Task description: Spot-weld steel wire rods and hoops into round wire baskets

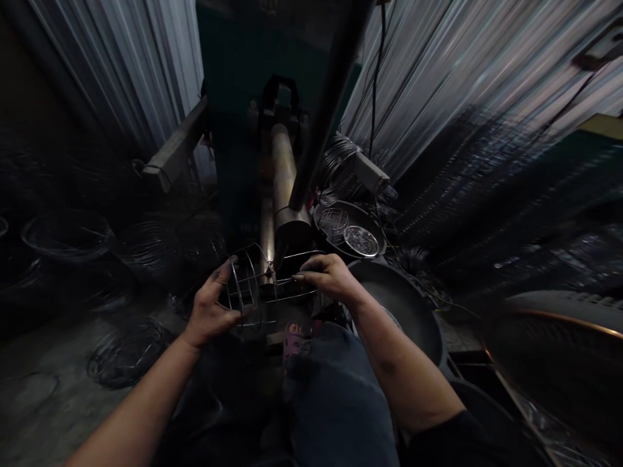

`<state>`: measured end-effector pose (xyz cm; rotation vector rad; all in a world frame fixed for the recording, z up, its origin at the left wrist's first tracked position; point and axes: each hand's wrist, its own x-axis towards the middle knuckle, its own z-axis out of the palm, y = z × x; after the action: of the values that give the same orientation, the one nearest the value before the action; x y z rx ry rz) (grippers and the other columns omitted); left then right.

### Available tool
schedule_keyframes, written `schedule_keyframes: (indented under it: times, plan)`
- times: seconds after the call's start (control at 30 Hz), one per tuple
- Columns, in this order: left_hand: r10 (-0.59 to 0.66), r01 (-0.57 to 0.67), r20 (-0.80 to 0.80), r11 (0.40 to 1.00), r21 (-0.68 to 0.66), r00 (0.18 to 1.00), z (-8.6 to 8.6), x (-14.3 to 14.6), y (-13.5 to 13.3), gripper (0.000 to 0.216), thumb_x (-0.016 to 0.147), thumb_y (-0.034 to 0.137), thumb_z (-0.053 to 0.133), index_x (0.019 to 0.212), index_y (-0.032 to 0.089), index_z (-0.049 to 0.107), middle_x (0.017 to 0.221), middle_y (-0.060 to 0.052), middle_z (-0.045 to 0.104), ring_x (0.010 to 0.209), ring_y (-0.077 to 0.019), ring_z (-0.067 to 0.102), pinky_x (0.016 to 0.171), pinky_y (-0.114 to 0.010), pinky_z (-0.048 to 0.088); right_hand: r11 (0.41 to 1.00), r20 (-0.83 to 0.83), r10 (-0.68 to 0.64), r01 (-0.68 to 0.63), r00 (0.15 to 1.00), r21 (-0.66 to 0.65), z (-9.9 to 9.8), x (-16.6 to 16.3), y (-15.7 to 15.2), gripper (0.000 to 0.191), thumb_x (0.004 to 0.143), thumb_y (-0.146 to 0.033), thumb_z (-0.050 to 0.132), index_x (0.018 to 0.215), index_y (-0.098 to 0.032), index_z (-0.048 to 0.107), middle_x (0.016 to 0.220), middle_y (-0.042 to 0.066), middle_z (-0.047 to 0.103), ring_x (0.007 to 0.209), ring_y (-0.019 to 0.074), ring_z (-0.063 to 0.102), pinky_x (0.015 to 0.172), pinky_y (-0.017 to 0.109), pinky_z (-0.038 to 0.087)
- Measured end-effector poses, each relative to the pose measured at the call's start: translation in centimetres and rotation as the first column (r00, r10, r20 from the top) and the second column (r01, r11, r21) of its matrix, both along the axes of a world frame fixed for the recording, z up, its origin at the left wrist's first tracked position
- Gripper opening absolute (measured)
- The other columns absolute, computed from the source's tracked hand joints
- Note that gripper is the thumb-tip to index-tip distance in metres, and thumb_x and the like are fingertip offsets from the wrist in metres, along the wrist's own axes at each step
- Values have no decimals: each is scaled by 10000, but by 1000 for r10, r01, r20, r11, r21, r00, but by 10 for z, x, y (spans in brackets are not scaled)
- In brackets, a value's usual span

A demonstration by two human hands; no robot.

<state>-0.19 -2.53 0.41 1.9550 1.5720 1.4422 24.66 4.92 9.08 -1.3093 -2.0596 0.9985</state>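
Observation:
My left hand (211, 308) is closed around the ringed end of a round wire frame (256, 285), thumb below and fingers above. The frame lies on its side, its rings and straight rods spanning the space between my hands. At its right side my right hand (333, 275) pinches a thin metal wire (294, 278) between thumb and fingers. A spot welder's lower rod (267, 227) reaches into the frame. Its thick upper arm (285, 162) ends in a tip right by the wires; whether they touch, I cannot tell.
A dark green machine body (233, 143) stands ahead. To the right are a pan of small wire pieces (361, 240), a large dark basin (399, 305) and a wire coil (338, 159). Wire rings (129, 353) lie on the floor at left. A fan guard (559, 318) stands far right.

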Motion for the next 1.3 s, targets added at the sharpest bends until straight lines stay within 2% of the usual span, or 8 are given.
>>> schedule_keyframes:
  times: [0.23,0.4,0.57,0.77,1.03,1.23,1.3]
  plan:
    - [-21,25,100,999,-34,995,-4,1,7,928,597,403,805,1406,199,400,1352,-100,523,1196,-274,539,1050,-425,421,996,-13,-11,10,1000,-85,8,-5,6,196,675,-347,740,689,-153,724,637,14,641,620,142,568,560,229,408]
    - [-17,32,166,996,-86,986,-8,1,11,946,582,417,811,1409,216,399,1364,-94,515,1178,-281,555,1061,-434,410,996,-23,26,-28,999,-85,8,-5,15,239,655,-382,734,676,-145,716,611,5,616,602,130,534,562,232,386]
    - [-38,66,228,991,-117,973,-8,2,15,965,568,441,814,1409,209,402,1351,-103,529,1183,-286,552,1061,-429,411,984,-25,3,-7,1000,-177,10,-5,20,295,623,-424,740,699,-140,709,576,-10,586,562,119,500,546,235,374]
    - [-35,70,243,988,-136,969,-8,4,19,957,570,433,817,1405,209,408,1374,-104,509,1201,-291,536,1064,-438,408,976,-6,-11,9,1000,-218,17,-8,21,324,596,-445,739,666,-134,676,526,-25,525,508,103,446,484,230,322]
    - [-18,72,261,978,-198,965,-11,5,17,970,559,438,823,1407,227,402,1357,-97,528,1160,-300,566,1027,-466,442,989,22,-2,6,1000,-147,16,-8,23,258,643,-401,739,674,-148,701,572,-16,573,560,111,499,522,223,353]
    - [-4,66,278,975,-213,961,-12,4,16,971,550,430,829,1403,240,406,1330,-95,551,1127,-296,590,1009,-466,456,998,-30,14,-12,999,62,6,8,26,288,664,-440,734,715,-157,722,650,7,622,638,137,541,576,233,382]
    - [6,56,273,974,-219,962,-13,3,16,972,547,438,828,1402,237,410,1318,-98,559,1124,-299,591,1013,-465,451,992,-120,-46,59,992,110,-1,18,25,291,674,-444,717,707,-155,715,659,12,624,644,143,549,593,243,393]
